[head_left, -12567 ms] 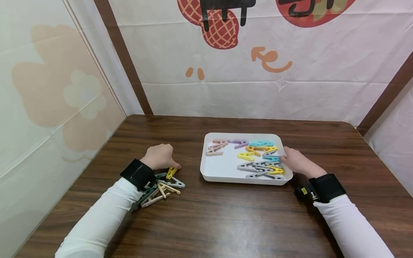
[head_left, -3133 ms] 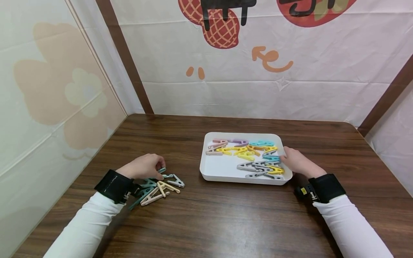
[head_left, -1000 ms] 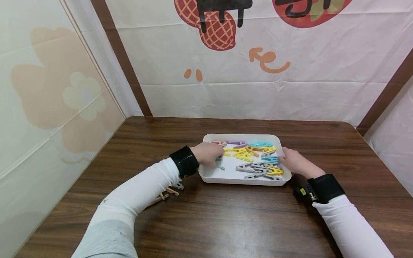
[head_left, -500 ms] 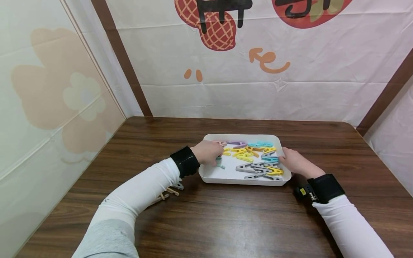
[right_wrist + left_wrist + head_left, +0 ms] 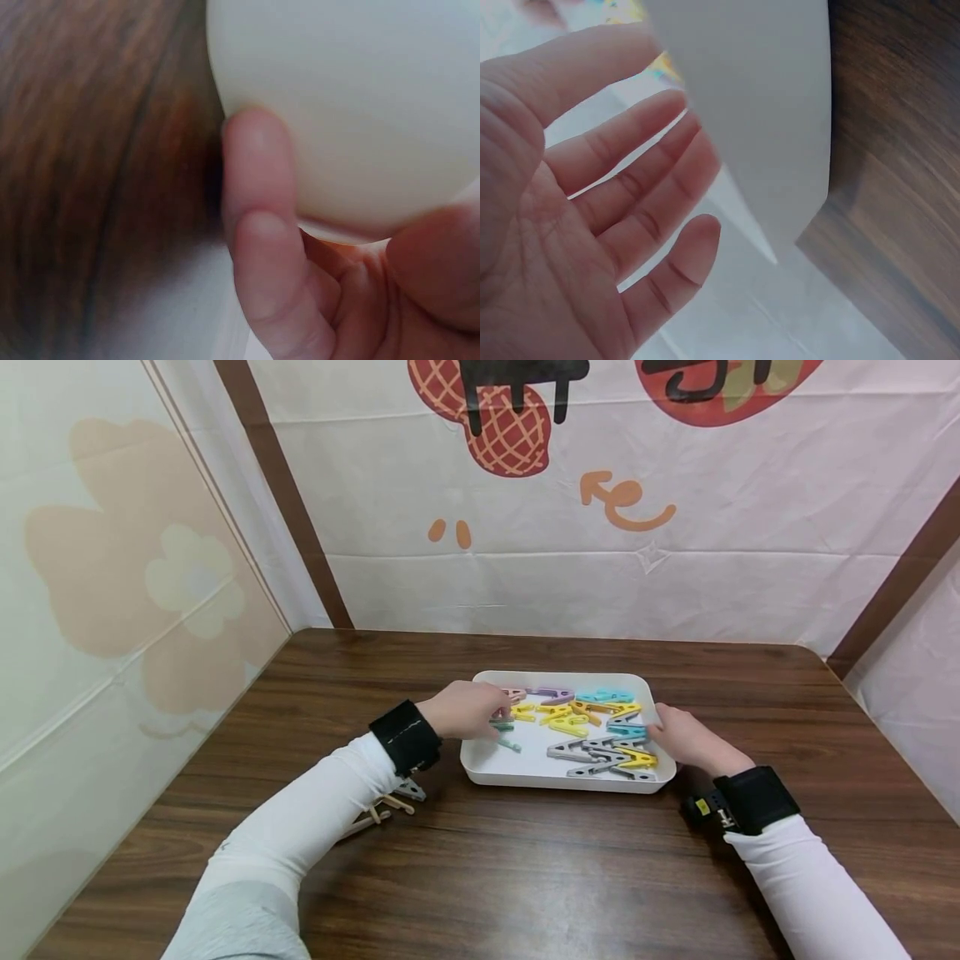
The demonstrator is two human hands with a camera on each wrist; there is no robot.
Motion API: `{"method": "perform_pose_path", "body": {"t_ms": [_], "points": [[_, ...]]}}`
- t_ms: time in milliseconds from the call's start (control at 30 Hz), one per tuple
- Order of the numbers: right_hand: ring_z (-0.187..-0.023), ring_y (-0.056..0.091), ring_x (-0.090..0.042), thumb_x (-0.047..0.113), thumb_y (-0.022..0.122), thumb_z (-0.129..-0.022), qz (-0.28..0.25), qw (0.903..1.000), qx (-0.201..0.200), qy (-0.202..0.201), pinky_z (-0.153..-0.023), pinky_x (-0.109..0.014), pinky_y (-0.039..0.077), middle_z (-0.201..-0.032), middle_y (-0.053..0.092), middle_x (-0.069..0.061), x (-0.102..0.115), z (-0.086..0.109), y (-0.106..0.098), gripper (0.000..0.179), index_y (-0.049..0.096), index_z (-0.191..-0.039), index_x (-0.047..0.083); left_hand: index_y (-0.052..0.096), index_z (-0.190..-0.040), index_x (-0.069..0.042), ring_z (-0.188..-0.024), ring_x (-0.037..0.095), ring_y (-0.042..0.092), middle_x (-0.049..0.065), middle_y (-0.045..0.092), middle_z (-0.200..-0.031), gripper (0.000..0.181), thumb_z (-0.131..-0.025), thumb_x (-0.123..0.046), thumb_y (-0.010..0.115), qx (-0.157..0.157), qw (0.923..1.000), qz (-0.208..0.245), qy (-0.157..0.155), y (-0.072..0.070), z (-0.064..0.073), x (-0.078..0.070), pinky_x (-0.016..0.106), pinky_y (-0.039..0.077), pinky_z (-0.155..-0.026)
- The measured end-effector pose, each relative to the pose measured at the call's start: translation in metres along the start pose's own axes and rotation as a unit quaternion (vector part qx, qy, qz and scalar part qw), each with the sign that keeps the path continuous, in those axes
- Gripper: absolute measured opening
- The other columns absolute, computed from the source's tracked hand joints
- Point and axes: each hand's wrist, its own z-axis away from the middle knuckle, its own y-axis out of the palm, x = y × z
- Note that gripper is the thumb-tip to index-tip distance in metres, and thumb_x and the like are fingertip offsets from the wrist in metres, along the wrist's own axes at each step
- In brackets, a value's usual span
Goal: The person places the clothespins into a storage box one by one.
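My left hand [image 5: 462, 711] hovers over the left rim of a white tray [image 5: 555, 781]. In the left wrist view its fingers [image 5: 641, 180] are relaxed and hold nothing, beside the tray's wall. Just right of it, green clothespins [image 5: 507, 745] lie inside the tray, partly hidden by the hand. My right hand [image 5: 690, 741] grips the tray's right edge, fingers against the outer wall in the right wrist view. Yellow clothespins [image 5: 570, 725], grey clothespins [image 5: 592, 756], blue clothespins [image 5: 604, 696] and a purple clothespin [image 5: 553, 693] also lie in the tray.
Loose beige clothespins [image 5: 372, 818] and a pale grey clothespin [image 5: 410, 789] lie on the wooden table [image 5: 525, 877], partly hidden under the left forearm. A printed white curtain [image 5: 525, 585] hangs behind the table.
Yellow clothespins, then green ones, have gone from the pile into the tray. The left hand has let go of the green ones and drawn slightly left; the right hand has stayed put.
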Motion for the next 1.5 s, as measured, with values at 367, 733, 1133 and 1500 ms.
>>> {"method": "perform_pose_path", "body": {"t_ms": [367, 733, 1133, 1500], "points": [[-0.107, 0.049, -0.038, 0.012, 0.04, -0.103, 0.003, 1.0, -0.001, -0.007, -0.088, -0.05, 0.042, -0.133, 0.04, -0.04, 0.001, 0.0, -0.001, 0.053, 0.022, -0.14, -0.021, 0.068, -0.107, -0.008, -0.083, 0.015, 0.061, 0.001, 0.066, -0.092, 0.026, -0.089, -0.027, 0.071, -0.086, 0.9917, 0.086, -0.042, -0.017, 0.066, 0.035, 0.034, 0.049, -0.072], [-0.107, 0.049, -0.039, 0.013, 0.041, -0.103, 0.009, 0.9999, -0.001, -0.007, -0.088, -0.051, 0.042, -0.133, 0.039, -0.04, -0.001, 0.002, -0.003, 0.053, 0.022, -0.139, -0.021, 0.066, -0.111, -0.004, -0.088, 0.02, 0.062, 0.005, 0.067, -0.099, 0.034, -0.083, -0.02, 0.077, -0.05, 0.9867, 0.135, -0.076, 0.0, 0.124, 0.059, 0.04, 0.05, -0.076], [-0.104, 0.05, -0.036, 0.012, 0.039, -0.103, 0.004, 1.0, -0.001, -0.003, -0.082, -0.045, 0.043, -0.13, 0.042, -0.039, 0.001, 0.001, -0.002, 0.051, 0.022, -0.139, -0.021, 0.069, -0.102, -0.008, -0.079, 0.013, 0.059, -0.003, 0.064, -0.087, 0.028, -0.077, -0.011, 0.081, -0.001, 0.98, 0.19, -0.06, 0.026, 0.134, 0.061, 0.033, 0.048, -0.071], [-0.107, 0.048, -0.037, 0.012, 0.039, -0.103, 0.002, 1.0, 0.002, -0.006, -0.085, -0.048, 0.042, -0.134, 0.039, -0.04, 0.002, 0.003, -0.001, 0.053, 0.022, -0.14, -0.021, 0.071, -0.097, -0.009, -0.074, 0.01, 0.055, -0.005, 0.062, -0.082, 0.022, -0.077, -0.006, 0.079, 0.003, 0.9827, 0.178, -0.05, 0.033, 0.132, 0.057, 0.031, 0.047, -0.068]]}}
